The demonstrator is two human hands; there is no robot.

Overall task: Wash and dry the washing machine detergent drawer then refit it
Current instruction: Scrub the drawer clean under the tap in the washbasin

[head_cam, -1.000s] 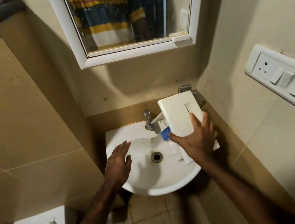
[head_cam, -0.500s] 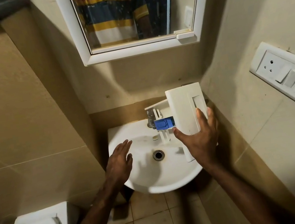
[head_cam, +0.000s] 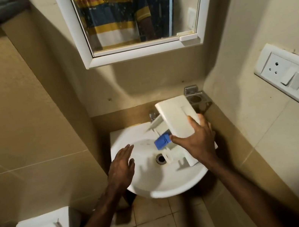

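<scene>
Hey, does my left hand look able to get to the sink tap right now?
Probably not directly. The open left hand hovers over the white round basin, but the white plastic detergent drawer, held by the right hand, covers most of the chrome tap; only its top shows.

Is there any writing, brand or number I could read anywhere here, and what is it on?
No text here can be read.
Shirt in the mirror: a tiny pale mark on the chest, too small and blurred to read.
Drawer in the right hand: plain white front, no print visible.
Blue insert: no readable marking.
Switch plate: no labels visible.
</scene>
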